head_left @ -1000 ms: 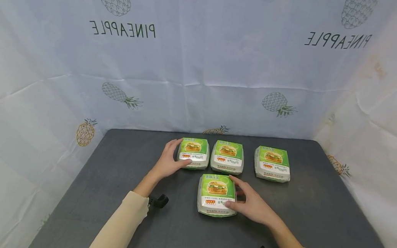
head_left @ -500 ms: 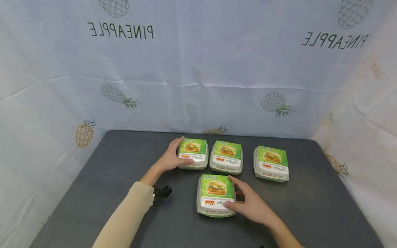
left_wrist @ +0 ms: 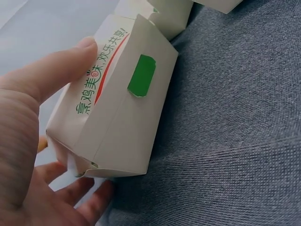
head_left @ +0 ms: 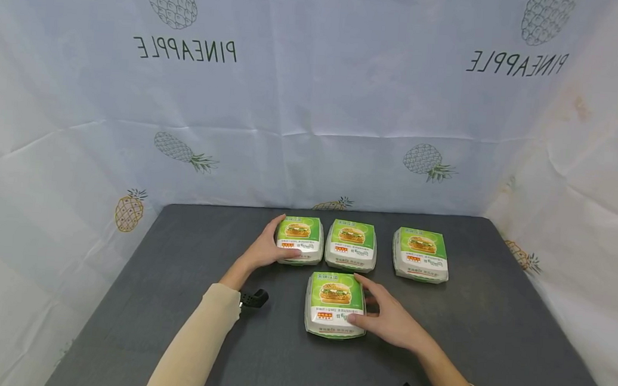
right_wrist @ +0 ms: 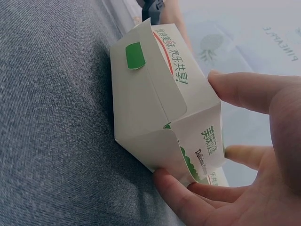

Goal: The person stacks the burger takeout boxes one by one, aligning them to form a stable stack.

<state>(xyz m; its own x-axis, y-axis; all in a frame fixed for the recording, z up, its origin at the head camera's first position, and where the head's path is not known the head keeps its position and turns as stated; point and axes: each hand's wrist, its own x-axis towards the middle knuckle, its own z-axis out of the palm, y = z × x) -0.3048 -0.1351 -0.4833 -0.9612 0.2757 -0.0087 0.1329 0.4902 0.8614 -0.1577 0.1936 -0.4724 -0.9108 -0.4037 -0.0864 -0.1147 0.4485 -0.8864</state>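
Observation:
In the head view, my left hand [head_left: 265,251] grips the back-left burger box [head_left: 300,232] by its left side. The left wrist view shows that thumb [left_wrist: 70,63] over the box's top edge and the fingers [left_wrist: 70,190] around its end. My right hand [head_left: 388,316] holds the front burger box [head_left: 336,296] from its right side. Seen from the right wrist, the thumb [right_wrist: 249,89] touches the top edge while the fingertips [right_wrist: 169,181] lie along the printed end. Both boxes are white with a green lid picture and sit on the dark table.
Two more burger boxes stand in the back row, one in the middle [head_left: 351,245] close beside the left-hand box and one farther right [head_left: 421,254]. The dark grey table [head_left: 275,370] ends at a white pineapple-print curtain [head_left: 315,98] behind and at the sides.
My left forearm has moved slightly forward and right, and the left thumb lies a little farther over its box. The right hand and the boxes have kept their places.

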